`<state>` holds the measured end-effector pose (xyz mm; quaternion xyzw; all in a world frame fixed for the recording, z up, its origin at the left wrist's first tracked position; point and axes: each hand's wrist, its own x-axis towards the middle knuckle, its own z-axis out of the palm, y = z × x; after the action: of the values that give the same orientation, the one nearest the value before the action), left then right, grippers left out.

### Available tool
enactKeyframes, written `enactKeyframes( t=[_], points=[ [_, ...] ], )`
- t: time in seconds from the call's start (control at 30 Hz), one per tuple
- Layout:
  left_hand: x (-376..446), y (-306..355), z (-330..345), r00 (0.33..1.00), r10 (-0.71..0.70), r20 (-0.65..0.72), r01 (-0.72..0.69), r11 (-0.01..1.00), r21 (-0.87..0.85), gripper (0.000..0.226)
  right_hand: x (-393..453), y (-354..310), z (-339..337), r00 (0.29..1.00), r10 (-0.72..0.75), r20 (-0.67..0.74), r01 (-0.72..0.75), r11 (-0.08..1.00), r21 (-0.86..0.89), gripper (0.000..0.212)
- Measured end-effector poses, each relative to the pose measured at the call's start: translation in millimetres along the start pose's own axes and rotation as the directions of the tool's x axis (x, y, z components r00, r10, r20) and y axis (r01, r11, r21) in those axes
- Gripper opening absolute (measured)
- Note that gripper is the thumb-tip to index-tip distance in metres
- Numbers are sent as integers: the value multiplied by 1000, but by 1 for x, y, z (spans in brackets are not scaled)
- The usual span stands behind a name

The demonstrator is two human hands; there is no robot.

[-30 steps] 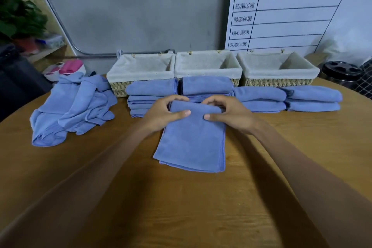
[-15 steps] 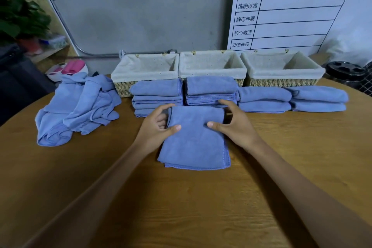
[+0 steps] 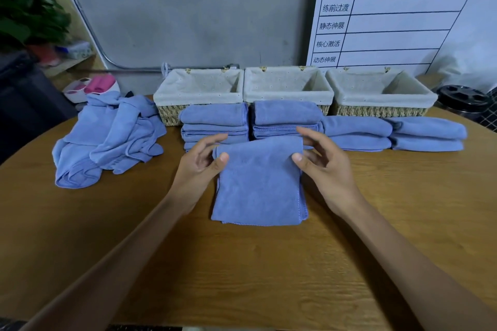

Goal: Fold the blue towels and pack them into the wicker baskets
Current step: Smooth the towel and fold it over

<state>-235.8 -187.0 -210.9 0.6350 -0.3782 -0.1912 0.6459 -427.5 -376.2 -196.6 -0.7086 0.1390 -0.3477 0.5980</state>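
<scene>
On the round wooden bench (image 3: pixel 269 277), right in front of the person, sits the folded blue microfibre towel (image 3: pixel 259 183), far edge a rolled fold, near edges stacked loose. The left hand (image 3: pixel 199 166) has its thumb pressed on the far left corner with fingers curled behind, so that grip is pinching the towel's fold. The right hand (image 3: pixel 322 166) does the same on the far right corner, thumb on top, fingers spread behind it.

What I'd worry about: the loose layers at the near edge look a bit uneven, so lifting by just the two far corners could let the whole thing fall open. Also the stacks of folded blue towels (image 3: pixel 215 126) sit just behind the knuckles, nearly touching, so any push forward could shove those piles crooked.

The three cloth-lined wicker baskets (image 3: pixel 199 94) behind look empty so far, and the heap of unfolded blue towels (image 3: pixel 107 137) is at the left, so plenty left. Reaching over the stacks to a basket could snag them.
</scene>
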Motion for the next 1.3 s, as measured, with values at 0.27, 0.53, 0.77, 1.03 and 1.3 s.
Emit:
enactKeyframes(
  t=[0.27,0.53,0.77,1.03,1.3],
  points=[
    [-35,19,3,997,61,55,-66,994,91,42,-34,-15,-10,996,-58,74,69,986,-149,37],
    [-51,23,-4,978,130,165,-175,938,300,32,-69,-23,-13,984,26,175,14,975,-221,37],
    [-46,31,1,974,-14,228,-81,912,402,37,-76,-25,-18,938,95,332,11,953,-303,25],
    [-20,27,15,938,-221,266,-9,755,655,45,-44,-21,14,976,133,172,-4,803,-595,32],
    [-10,47,6,754,-517,404,84,687,722,75,-31,-17,2,854,376,358,-127,820,-559,43]
  ],
)
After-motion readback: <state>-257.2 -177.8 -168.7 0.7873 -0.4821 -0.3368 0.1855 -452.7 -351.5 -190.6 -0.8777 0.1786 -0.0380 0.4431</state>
